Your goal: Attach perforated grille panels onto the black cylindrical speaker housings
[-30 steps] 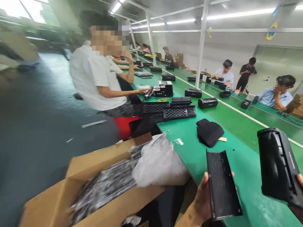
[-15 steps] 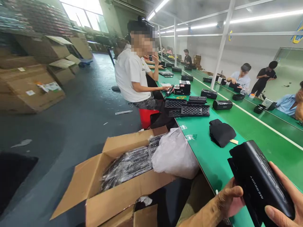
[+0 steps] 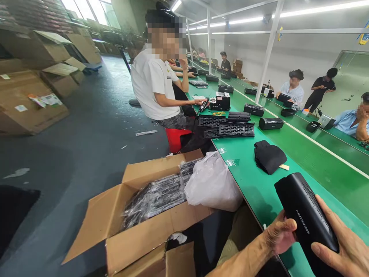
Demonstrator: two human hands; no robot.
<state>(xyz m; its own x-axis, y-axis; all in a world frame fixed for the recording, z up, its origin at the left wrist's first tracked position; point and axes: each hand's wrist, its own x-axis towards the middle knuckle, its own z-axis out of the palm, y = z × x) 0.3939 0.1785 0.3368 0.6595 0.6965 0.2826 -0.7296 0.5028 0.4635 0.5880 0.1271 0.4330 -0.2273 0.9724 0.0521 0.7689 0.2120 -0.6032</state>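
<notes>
Both my hands grip one black speaker housing with white lettering on its side, held just above the near edge of the green bench. My left hand closes on its lower left side, thumb across the front. Over the right end, my right hand wraps its fingers. The curved black panel seen earlier is no longer separate; it seems pressed onto the housing.
An open cardboard box of black bagged parts and a white plastic bag stand at my left. A folded black cloth and black grilles lie further up the bench. A seated person in a white shirt works beside me; others sit across.
A second ago my left hand held a curved black panel and my right held the housing apart. They have come together, and both hands now hold one closed housing, lowered slightly.
</notes>
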